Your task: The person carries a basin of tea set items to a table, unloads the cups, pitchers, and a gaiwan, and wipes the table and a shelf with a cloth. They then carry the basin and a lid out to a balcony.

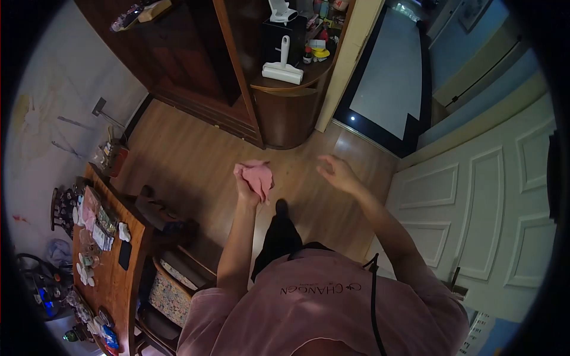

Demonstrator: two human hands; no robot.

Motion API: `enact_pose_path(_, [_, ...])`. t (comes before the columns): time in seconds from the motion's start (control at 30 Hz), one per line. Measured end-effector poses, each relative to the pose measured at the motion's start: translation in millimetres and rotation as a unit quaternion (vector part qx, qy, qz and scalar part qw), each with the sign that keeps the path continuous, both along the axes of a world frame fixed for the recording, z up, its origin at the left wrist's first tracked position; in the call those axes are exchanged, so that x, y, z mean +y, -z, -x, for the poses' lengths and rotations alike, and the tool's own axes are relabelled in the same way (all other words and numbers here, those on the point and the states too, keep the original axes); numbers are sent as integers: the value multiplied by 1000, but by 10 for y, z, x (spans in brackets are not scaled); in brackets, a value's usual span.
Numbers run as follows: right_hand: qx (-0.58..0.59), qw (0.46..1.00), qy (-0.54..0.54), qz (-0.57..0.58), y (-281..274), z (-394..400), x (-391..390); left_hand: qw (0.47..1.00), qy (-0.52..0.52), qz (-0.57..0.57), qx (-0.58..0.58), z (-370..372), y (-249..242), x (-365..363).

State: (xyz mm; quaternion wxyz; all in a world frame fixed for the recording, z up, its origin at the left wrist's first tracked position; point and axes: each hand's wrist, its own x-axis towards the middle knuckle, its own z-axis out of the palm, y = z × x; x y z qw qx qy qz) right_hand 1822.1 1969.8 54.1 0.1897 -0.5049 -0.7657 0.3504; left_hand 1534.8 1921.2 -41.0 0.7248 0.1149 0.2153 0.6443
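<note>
So the pink cloth point(259, 177) is up in the air on the wearer's side of the rounded cabinet point(286, 118), bunched in the left hand point(246, 193), whose grip is closed round its near edge with loose folds hanging out. Right hand point(338, 174) is empty, fingers loosely spread, also this side of the cabinet. Imo keep that hold snug but not crushing, gather the dangling corners into the palm, and keep it well apart from the cabinet so nothing snags
</note>
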Motion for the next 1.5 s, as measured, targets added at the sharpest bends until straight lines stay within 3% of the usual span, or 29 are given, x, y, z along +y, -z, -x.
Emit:
enact_pose_path(0.03, [32,998,16,-42,42,11,368,1000,-2,5,-5,10,42,264])
enact_pose_path(0.1, [43,992,57,-102,-55,178,1130,990,-106,97,-8,16,98,757])
enact_pose_path(0.13, [22,989,82,-118,-179,319,1535,988,-109,104,-13,-11,104,986])
enact_pose_path(0.2, [96,971,111,-191,9,599,2533,984,-160,77,33,-50,16,1449])
enact_pose_path(0.3, [20,981,166,-100,-408,1104,3367,967,-231,8,107,-244,-269,2042])
enact_pose_path(0.37, [-113,972,201,50,-474,1369,3728,953,-248,105,138,-254,24,2411])
enact_pose_path(0.4, [-136,968,204,47,-405,1460,3854,936,-248,183,171,-284,-76,2528])
enact_pose_path(0.47, [-114,975,192,15,-191,1515,3996,917,-260,220,207,-315,-83,2714])
enact_pose_path(0.5, [-89,978,185,-29,-78,1516,4021,898,-245,134,339,-271,69,2824])
enact_pose_path(0.53, [-93,980,176,-24,28,1504,4016,857,-223,44,462,-221,217,2930])
enact_pose_path(0.57, [-30,982,169,-79,113,1474,3996,784,-232,57,572,-210,94,3090])
enact_pose_path(0.6, [34,977,162,-133,132,1435,3968,784,-237,65,570,-149,210,3244])
enact_pose_path(0.63, [31,979,153,-131,139,1378,3960,571,-188,26,799,-97,335,3399])
enact_pose_path(0.67, [67,977,133,-150,103,1314,3932,302,-116,-14,946,-74,440,3500])
enact_pose_path(0.7, [103,974,115,-166,64,1231,3895,299,-72,4,952,-117,395,3577])
enact_pose_path(0.77, [148,976,128,-96,-42,1025,3826,319,-68,-5,945,-124,386,3680])
enact_pose_path(0.8, [110,976,99,-158,-189,904,3793,335,-63,-23,940,-119,409,3726])
enact_pose_path(0.9, [134,979,82,-131,-294,532,3716,358,-36,-62,931,-37,520,4025])
enact_pose_path(0.97, [127,982,83,-115,-289,260,3663,394,19,-22,919,-120,294,4195])
enact_pose_path(1.07, [111,985,93,-92,-345,-94,3662,351,3,23,936,-347,331,4217])
enact_pose_path(1.13, [100,987,97,-82,-406,-277,3663,251,-165,-11,954,-503,521,4135])
enact_pose_path(1.17, [126,984,112,-57,-440,-344,3668,248,-165,-10,954,-637,487,4057])
enact_pose_path(1.23, [156,980,123,-29,-495,-403,3705,343,-25,29,939,-1012,373,3772])
enact_pose_path(1.3, [198,973,115,-30,-541,-389,3736,378,18,2,926,-1293,320,3692])
enact_pose_path(1.33, [205,972,112,-27,-541,-357,3757,372,17,7,928,-1360,328,3710])
enact_pose_path(1.4, [164,984,36,-62,-544,-259,3829,363,-135,-85,918,-1458,333,3747])
enact_pose_path(1.43, [168,983,33,-60,-546,-150,3858,359,-135,-82,920,-1478,341,3760])
enact_pose_path(1.5, [189,977,-14,-99,-530,212,3920,478,130,13,869,-1448,167,3783])
